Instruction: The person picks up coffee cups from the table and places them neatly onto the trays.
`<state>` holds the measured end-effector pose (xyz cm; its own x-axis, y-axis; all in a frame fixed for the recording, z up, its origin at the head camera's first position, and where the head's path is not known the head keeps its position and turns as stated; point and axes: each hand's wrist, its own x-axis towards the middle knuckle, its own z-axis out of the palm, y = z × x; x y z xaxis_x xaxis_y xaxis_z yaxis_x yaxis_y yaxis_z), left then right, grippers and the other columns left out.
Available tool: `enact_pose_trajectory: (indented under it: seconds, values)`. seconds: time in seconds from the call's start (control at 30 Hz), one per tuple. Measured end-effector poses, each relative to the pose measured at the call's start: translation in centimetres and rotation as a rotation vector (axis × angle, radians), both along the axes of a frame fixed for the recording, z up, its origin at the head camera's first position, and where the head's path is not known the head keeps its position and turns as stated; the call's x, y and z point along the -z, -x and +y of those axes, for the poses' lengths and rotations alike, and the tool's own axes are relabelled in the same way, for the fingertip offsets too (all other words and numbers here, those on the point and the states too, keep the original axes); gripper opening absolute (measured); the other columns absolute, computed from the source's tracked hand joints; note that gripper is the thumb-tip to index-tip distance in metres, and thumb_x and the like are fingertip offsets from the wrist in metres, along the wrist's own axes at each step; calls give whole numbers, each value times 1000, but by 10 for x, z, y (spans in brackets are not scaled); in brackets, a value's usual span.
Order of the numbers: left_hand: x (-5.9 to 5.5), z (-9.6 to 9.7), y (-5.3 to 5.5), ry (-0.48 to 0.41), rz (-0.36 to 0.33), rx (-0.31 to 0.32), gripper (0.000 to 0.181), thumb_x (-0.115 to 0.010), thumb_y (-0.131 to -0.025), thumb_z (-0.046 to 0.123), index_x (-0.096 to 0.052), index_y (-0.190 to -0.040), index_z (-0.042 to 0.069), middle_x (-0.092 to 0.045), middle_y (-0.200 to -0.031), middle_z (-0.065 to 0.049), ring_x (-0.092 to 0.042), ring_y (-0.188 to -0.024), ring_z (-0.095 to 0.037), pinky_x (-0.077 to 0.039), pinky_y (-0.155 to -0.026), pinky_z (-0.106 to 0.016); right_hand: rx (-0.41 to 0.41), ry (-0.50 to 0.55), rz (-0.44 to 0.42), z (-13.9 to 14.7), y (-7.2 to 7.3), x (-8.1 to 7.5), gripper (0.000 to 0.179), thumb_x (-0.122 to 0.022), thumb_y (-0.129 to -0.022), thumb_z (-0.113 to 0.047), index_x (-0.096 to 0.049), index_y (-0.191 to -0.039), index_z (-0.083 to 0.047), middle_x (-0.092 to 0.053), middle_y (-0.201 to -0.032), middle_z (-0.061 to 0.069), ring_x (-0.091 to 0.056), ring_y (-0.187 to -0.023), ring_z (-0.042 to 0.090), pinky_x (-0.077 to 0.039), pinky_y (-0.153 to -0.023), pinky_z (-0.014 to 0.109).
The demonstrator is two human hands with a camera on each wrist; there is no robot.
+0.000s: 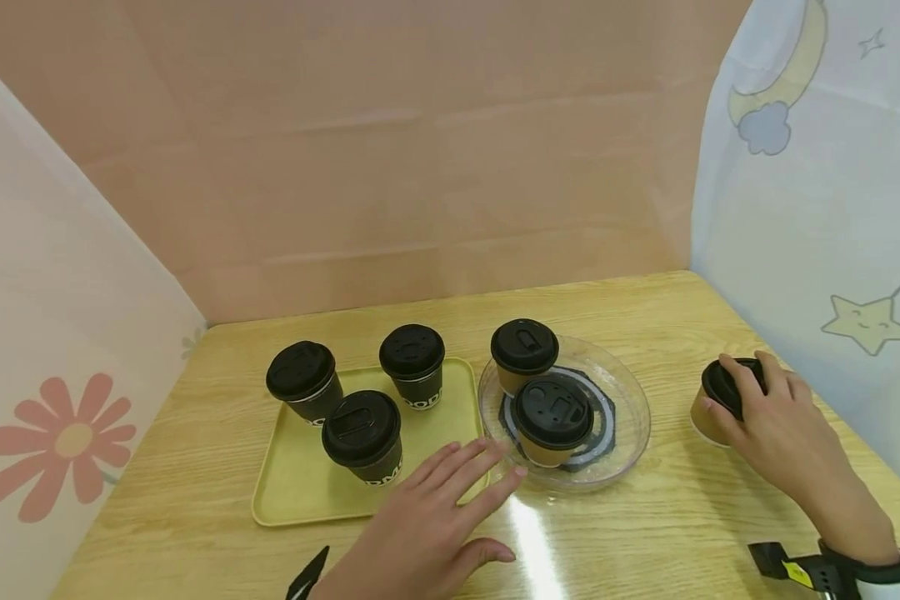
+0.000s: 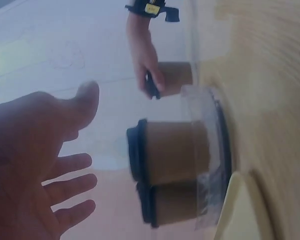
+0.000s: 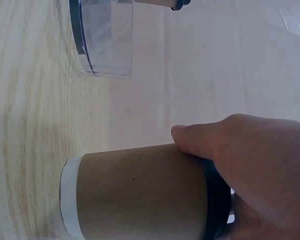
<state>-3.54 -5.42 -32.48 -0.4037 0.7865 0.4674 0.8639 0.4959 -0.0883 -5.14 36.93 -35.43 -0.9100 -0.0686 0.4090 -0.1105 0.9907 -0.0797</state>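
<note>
At the right of the table, my right hand (image 1: 783, 429) grips a brown paper cup (image 3: 140, 195) with a black lid from above. Its thumb lies along the cup's upper side and the fingers reach over the lid. The cup is upright, base right at the tabletop. My left hand (image 1: 438, 521), fingers spread and holding nothing, hovers by the front right corner of a yellow tray (image 1: 292, 483). Beyond its fingertips, a clear round dish (image 1: 633, 425) holds two brown lidded cups, a back one (image 1: 525, 350) and a front one (image 1: 553, 417).
Three dark lidded cups stand at the tray: one at the back left (image 1: 303, 375), one at the back right (image 1: 412, 358) and one in front (image 1: 362, 433). Cloth hangs behind the wooden table (image 1: 607, 550) and along both sides.
</note>
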Motion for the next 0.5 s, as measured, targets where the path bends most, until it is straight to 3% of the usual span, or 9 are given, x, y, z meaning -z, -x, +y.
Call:
enact_pose_trajectory:
  seconds: [0.13, 0.3, 0.4, 0.5]
  values:
    - [5, 22, 2, 19, -94, 37, 59, -60, -94, 46, -45, -145, 21, -53, -144, 1, -50, -133, -14, -43, -109, -28, 8, 5, -15, 0, -1, 0, 54, -54, -100, -33, -41, -138, 3, -34, -134, 46, -37, -108, 67, -35, -82, 75]
    - [17, 50, 5, 88, -148, 36, 58, -66, -91, 42, -47, -142, 21, -55, -140, 3, -54, -128, -12, -45, -106, -24, 13, 5, -7, 1, -1, 0, 56, -54, -100, -33, -40, -140, 3, -33, -134, 46, -36, -108, 67, -34, -85, 75]
    - [25, 63, 7, 133, -125, 47, 50, -65, -93, 36, -51, -138, 20, -58, -134, 5, -57, -120, -9, -47, -101, -20, 13, 7, 3, 1, 0, 1, 55, -55, -100, -33, -40, -139, 2, -34, -134, 46, -37, -107, 68, -34, -84, 75]
    - [31, 75, 8, 201, -27, 42, 38, -61, -96, 25, -56, -133, 19, -62, -125, 8, -58, -111, -6, -49, -94, -17, 4, 12, 18, 1, 1, 3, 54, -56, -99, -32, -42, -138, 2, -35, -133, 46, -38, -107, 67, -35, -84, 75]
